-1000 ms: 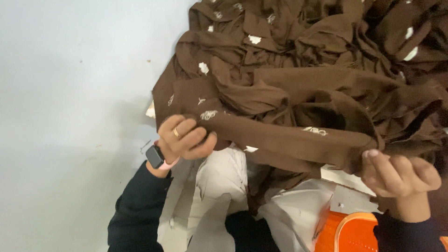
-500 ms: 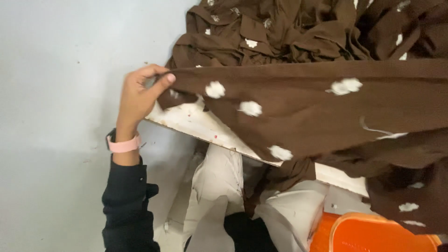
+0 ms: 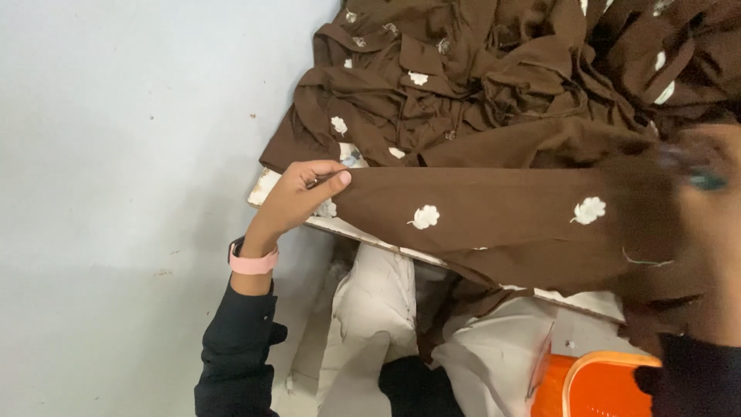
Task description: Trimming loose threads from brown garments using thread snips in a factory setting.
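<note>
A heap of brown cloth (image 3: 494,85) with white flower marks lies on the surface beyond both hands, and one piece of it, the sheet (image 3: 494,220), is stretched flat between them. The left hand (image 3: 297,197) pinches the sheet's left edge between thumb and fingers, with a pink watch (image 3: 253,262) just below it on the wrist. The right hand (image 3: 706,247) is a close blur at the sheet's other end; I cannot tell its grip.
</note>
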